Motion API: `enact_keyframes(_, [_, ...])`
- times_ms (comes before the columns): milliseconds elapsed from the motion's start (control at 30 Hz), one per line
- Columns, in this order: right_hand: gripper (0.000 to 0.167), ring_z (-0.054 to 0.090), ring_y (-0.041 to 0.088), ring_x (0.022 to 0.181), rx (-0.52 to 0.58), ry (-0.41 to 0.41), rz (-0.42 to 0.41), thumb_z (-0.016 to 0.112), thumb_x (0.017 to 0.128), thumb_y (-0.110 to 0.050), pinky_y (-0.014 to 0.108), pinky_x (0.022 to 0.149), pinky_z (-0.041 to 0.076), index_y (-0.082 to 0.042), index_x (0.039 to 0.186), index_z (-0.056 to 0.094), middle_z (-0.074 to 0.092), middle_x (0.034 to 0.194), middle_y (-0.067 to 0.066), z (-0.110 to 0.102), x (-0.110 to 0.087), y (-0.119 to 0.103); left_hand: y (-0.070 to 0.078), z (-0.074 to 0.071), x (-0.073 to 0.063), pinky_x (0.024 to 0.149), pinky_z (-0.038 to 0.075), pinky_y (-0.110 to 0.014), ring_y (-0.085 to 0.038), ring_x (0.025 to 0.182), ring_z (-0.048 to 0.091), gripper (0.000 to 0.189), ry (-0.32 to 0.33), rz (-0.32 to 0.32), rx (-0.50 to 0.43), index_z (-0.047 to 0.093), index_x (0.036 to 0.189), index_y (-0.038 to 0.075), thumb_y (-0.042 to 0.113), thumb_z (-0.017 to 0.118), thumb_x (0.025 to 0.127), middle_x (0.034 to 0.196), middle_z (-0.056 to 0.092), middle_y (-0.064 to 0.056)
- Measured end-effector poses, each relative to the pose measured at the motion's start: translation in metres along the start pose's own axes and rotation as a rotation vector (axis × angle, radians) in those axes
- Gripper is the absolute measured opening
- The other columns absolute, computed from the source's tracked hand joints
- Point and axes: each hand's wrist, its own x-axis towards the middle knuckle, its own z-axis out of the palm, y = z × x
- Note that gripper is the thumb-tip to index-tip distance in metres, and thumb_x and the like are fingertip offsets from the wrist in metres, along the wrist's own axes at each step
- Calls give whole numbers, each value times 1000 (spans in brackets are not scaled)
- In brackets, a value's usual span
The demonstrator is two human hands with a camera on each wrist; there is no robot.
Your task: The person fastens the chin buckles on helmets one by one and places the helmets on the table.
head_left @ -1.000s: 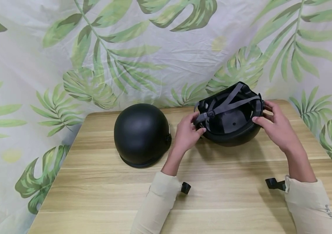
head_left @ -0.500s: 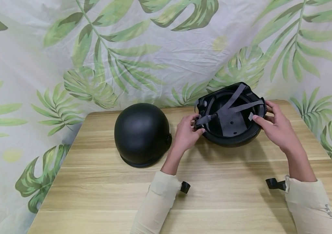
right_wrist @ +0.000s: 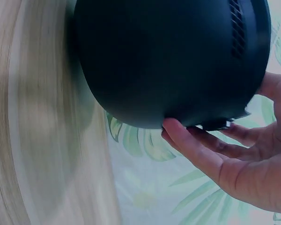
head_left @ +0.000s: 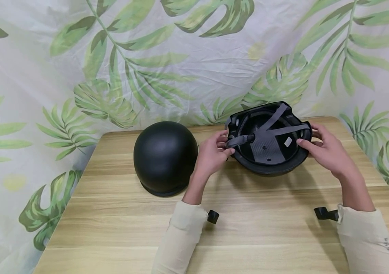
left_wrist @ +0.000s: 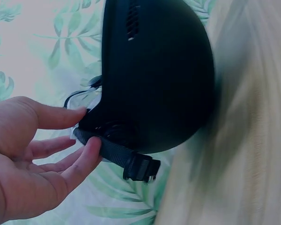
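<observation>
Between both hands is an upturned black helmet (head_left: pixel 266 160), its inside facing up toward me. Grey chin straps (head_left: pixel 273 131) cross its padded opening, and a small white label (head_left: pixel 288 142) shows inside. My left hand (head_left: pixel 211 154) pinches the left edge, thumb on the rim and a fingertip on a dark strap (left_wrist: pixel 113 152) with a buckle. At the opposite edge my right hand (head_left: pixel 327 150) grips the rim, thumb inside and fingers round the outer shell. The shell's outer side (right_wrist: pixel 168 61) fills much of the right wrist view, close over the wood.
A second black helmet (head_left: pixel 165 158) sits dome up on the wooden table (head_left: pixel 112 228), just left of my left forearm. Behind the table's back edge hangs a leaf-print cloth (head_left: pixel 167 57). Black camera mounts (head_left: pixel 213 217) stick out from both sleeves.
The held helmet has tilted so that more of its inside and the white label show. It has come slightly nearer, and my left hand has shifted a little left with it.
</observation>
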Motion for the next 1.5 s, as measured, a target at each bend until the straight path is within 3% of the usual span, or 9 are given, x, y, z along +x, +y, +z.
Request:
enact_keyframes(300, [71, 61, -15, 95, -33, -47, 17, 58, 110, -28, 15, 76, 56, 3, 163, 23, 39, 155, 27, -2, 1, 1, 7, -9, -3, 91, 64, -39, -28, 115, 76, 62, -66, 19, 6, 60, 148, 7, 11, 83, 91, 128, 74, -15])
enact_keyframes(600, [70, 48, -24, 95, -61, 13, 14, 49, 112, -27, 10, 73, 53, 3, 167, 17, 29, 162, 40, -2, 1, 4, 6, -7, -5, 95, 64, -42, -28, 115, 77, 60, -80, 61, 22, 61, 148, 8, 15, 83, 93, 129, 75, -15])
enact_keyframes(800, [67, 50, -25, 94, -52, -17, 31, 46, 113, -23, 11, 72, 54, 7, 165, 18, 32, 158, 42, -3, 1, 7, 15, -6, -12, 89, 64, -34, -24, 110, 77, 61, -50, 31, 33, 62, 148, 11, 23, 85, 92, 125, 76, -10])
enact_keyframes(967, [69, 49, -24, 96, -47, -32, 57, 47, 113, -24, 11, 74, 54, 6, 167, 15, 31, 160, 42, -3, 3, 6, 17, -13, -13, 88, 65, -35, -25, 110, 77, 63, -101, 16, 40, 61, 149, 11, 22, 85, 92, 123, 76, -10])
enact_keyframes(1133, [75, 63, 18, 120, -114, -47, 75, 50, 112, -29, 10, 73, 51, 5, 167, 13, 33, 158, 42, -4, 2, 3, 14, -22, -12, 92, 64, -37, -25, 115, 76, 61, -186, 7, 30, 59, 150, 12, 23, 82, 95, 124, 75, -10])
enact_keyframes(1267, [85, 46, 58, 139, -181, -57, 99, 52, 111, -35, 25, 86, 55, 7, 167, 4, 29, 160, 43, -3, -1, -2, 11, -29, -9, 97, 62, -39, -23, 120, 73, 59, -218, -18, 22, 59, 151, 16, 32, 78, 98, 128, 74, -5])
enact_keyframes(1333, [88, 40, 63, 141, -250, -20, 75, 54, 110, -36, 44, 98, 53, 11, 166, 5, 28, 160, 46, -2, -4, -8, 8, -33, -8, 99, 60, -41, -22, 121, 72, 58, -203, -27, 15, 59, 152, 18, 36, 76, 100, 130, 74, -4])
enact_keyframes(1433, [86, 29, 67, 144, -368, 64, 19, 56, 109, -34, 74, 109, 34, 14, 164, 10, 25, 160, 48, 2, -11, -22, 3, -38, -6, 103, 59, -44, -23, 122, 71, 55, -145, -25, -6, 60, 151, 18, 37, 74, 101, 132, 74, -4])
enact_keyframes(1500, [83, 26, 67, 145, -428, 116, -30, 58, 108, -33, 78, 112, 27, 13, 163, 17, 26, 159, 48, 7, -17, -35, -1, -39, -4, 104, 58, -45, -23, 124, 71, 53, -107, -23, -28, 60, 150, 18, 36, 74, 102, 133, 73, -5])
